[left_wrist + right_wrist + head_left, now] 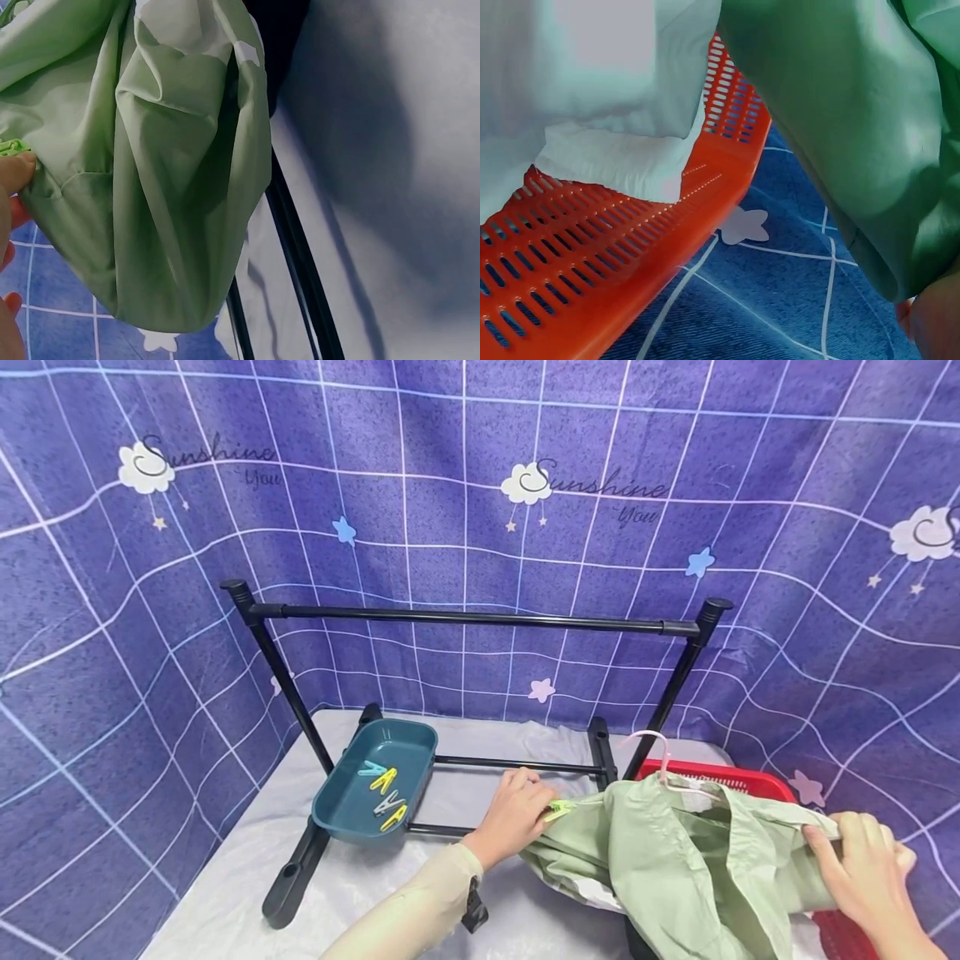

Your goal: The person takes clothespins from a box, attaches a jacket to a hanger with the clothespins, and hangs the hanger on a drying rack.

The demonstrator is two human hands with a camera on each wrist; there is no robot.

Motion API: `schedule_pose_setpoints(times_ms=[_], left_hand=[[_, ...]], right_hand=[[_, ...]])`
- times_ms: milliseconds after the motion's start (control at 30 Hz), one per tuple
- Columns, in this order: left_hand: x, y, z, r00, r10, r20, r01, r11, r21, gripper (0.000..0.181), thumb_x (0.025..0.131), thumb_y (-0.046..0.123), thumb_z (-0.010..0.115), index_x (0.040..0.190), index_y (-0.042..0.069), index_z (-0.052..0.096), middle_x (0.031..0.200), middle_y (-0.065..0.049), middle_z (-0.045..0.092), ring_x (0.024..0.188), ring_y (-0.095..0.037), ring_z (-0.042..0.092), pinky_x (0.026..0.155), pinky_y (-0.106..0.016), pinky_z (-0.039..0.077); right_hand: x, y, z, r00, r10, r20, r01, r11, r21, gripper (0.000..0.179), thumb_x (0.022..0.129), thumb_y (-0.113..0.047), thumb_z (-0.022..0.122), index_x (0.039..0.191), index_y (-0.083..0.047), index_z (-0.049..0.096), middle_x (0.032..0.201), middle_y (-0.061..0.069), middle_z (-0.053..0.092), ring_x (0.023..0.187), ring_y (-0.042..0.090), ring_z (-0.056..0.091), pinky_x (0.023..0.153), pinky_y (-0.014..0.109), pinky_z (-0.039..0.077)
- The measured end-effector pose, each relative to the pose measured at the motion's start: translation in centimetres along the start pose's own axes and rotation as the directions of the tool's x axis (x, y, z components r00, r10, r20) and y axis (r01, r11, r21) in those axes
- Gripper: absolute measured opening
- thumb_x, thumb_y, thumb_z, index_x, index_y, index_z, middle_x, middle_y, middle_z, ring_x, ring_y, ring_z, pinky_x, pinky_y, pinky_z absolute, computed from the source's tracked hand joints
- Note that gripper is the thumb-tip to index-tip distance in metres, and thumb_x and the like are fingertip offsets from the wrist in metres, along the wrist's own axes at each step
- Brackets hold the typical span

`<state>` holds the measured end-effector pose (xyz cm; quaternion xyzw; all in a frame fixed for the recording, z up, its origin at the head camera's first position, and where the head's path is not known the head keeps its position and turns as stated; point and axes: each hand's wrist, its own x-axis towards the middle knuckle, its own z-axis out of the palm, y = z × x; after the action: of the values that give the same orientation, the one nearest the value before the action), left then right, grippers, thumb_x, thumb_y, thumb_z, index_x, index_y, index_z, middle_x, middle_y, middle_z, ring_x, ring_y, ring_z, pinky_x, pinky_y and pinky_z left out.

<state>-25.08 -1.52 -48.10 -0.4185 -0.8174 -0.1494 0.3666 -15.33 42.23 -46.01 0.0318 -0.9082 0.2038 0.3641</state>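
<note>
A light green garment (660, 852) with white inner patches hangs on a pink hanger (663, 752), whose hook sticks up from the neck opening. At the garment's left shoulder, my left hand (513, 814) pinches a green clothespin (558, 811). The left wrist view shows the thumb against this clothespin (13, 147), beside the folds of green cloth (172, 172). My right hand (862, 868) grips the right shoulder, thumb in front. Cloth partly hides its fingers. In the right wrist view only a bit of that hand (937, 315) shows at the cloth's lower edge.
A black rack with a top bar (465, 617) stands behind the hands. Left of them, a teal tray (341, 785) holds several clothespins (384, 780). The red basket (757, 781), at the right behind the garment, contains white cloth (622, 161).
</note>
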Motion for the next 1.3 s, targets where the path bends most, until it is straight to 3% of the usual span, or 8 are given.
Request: schedule_pose_setpoints(times_ms=[167,367,733,1300], left_hand=[[-0.4,-0.1,0.2,1.0,-0.008,0.002,0.008,1.0,0.013,0.019,0.077,0.021,0.079,0.091,0.018,0.066,0.089,0.007,0.07,0.098,-0.019,0.056,0.09,-0.038,0.04],[-0.9,-0.1,0.3,0.999,-0.018,0.032,0.018,1.0,0.0,0.018,0.078,0.023,0.079,0.091,0.019,0.066,0.089,0.008,0.069,0.099,-0.019,0.055,0.09,-0.037,0.04],[-1.5,-0.3,0.4,0.999,-0.014,0.045,0.014,1.0,0.015,0.021,0.079,0.026,0.079,0.093,0.019,0.066,0.089,0.008,0.069,0.098,-0.018,0.055,0.089,-0.037,0.04],[-2.8,-1.1,0.2,0.992,-0.07,0.105,0.072,0.997,-0.016,0.018,0.087,0.032,0.073,0.097,0.019,0.066,0.094,0.009,0.069,0.1,-0.016,0.055,0.089,-0.037,0.039]], right_hand=[[0.2,-0.4,0.0,1.0,-0.012,-0.02,0.013,1.0,0.012,0.025,0.098,-0.02,0.055,0.089,0.002,0.049,0.087,0.024,0.048,0.082,0.046,0.04,0.071,0.065,0.018],[0.3,-0.7,0.0,1.0,-0.005,-0.018,0.005,1.0,0.026,0.029,0.1,-0.024,0.056,0.087,0.001,0.048,0.086,0.024,0.048,0.08,0.047,0.039,0.063,0.061,0.018],[0.6,-1.1,-0.2,1.0,-0.01,0.012,0.009,0.999,0.043,0.035,0.1,-0.027,0.06,0.08,-0.002,0.047,0.082,0.025,0.049,0.076,0.049,0.04,0.061,0.057,0.019],[0.9,-1.3,0.1,0.994,-0.105,-0.038,0.107,0.993,0.053,0.046,0.1,-0.042,0.055,0.074,-0.005,0.045,0.07,0.014,0.04,0.069,0.047,0.038,0.064,0.051,0.021]])
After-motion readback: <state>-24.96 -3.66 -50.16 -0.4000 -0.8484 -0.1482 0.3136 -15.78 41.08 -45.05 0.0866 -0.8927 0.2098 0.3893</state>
